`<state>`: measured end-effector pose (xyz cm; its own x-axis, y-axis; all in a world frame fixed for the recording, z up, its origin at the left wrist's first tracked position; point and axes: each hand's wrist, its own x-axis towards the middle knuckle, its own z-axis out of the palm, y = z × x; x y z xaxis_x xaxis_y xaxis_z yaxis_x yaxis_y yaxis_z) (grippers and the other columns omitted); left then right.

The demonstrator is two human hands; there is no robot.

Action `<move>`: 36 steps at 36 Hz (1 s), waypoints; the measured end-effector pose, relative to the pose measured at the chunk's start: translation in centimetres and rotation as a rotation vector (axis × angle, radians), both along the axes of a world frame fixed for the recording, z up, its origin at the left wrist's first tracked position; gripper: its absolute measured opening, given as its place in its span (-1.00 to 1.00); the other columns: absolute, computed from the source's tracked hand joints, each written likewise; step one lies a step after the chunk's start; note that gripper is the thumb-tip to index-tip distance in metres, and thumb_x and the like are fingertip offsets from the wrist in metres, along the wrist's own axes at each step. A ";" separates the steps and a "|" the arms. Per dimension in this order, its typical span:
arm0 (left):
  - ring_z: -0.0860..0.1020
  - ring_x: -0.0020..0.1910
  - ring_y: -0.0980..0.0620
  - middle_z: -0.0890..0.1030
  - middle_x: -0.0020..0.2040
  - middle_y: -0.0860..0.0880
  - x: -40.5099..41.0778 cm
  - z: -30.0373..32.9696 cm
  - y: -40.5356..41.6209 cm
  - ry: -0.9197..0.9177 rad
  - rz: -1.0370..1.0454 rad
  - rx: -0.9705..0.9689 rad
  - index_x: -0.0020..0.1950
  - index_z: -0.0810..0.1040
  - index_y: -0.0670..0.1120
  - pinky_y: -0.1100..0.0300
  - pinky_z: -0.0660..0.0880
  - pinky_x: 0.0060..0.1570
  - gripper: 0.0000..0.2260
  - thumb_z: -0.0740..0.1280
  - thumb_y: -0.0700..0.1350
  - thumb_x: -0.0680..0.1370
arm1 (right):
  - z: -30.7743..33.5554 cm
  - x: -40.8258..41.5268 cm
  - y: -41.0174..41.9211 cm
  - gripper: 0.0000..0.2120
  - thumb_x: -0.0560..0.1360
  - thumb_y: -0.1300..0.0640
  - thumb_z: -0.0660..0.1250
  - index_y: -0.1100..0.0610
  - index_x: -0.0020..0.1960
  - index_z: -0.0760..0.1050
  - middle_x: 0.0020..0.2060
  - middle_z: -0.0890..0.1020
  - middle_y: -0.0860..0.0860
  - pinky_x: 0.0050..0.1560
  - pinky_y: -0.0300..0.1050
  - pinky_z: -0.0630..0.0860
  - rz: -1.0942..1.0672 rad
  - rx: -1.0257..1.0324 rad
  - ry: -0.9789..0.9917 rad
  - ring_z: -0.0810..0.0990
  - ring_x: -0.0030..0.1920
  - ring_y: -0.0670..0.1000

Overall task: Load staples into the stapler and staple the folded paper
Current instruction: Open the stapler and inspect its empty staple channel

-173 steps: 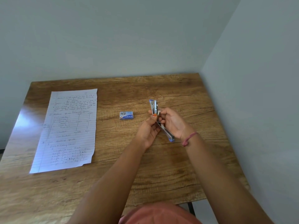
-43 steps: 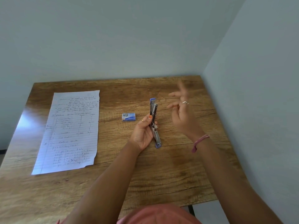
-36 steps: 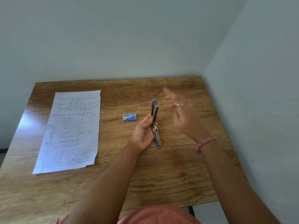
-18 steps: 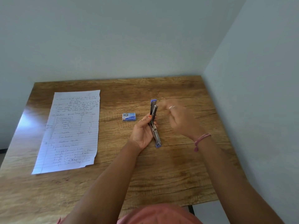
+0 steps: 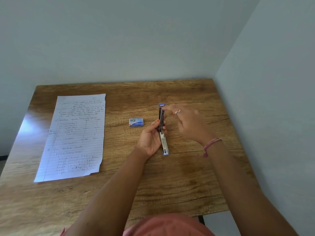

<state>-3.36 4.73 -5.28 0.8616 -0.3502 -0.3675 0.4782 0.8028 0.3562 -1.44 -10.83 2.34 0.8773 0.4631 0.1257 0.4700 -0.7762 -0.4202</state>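
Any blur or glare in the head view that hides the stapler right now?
Head view: right hand is motion-blurred at the fingers; stapler in the left hand stays fairly sharp; window glare whitens the table beside the paper, away from the work.

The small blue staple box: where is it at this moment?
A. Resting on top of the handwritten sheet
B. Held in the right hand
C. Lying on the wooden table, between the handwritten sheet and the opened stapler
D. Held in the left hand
C: the small blue staple box lies alone on the wooden table, right of the lined handwritten paper sheet and left of the opened blue and metal stapler that the left hand grips.
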 end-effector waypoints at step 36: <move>0.50 -0.30 0.12 0.60 -0.16 -0.05 0.2 -0.7 -0.2 -0.012 0.056 0.051 0.02 0.62 -0.17 0.32 0.49 -0.30 -0.83 0.33 -0.19 0.47 | -2.1 0.8 3.7 -0.85 0.40 0.20 0.48 0.05 -0.08 0.55 -0.18 0.66 -0.03 -0.19 -0.22 0.61 -0.505 0.716 0.338 0.65 -0.27 -0.14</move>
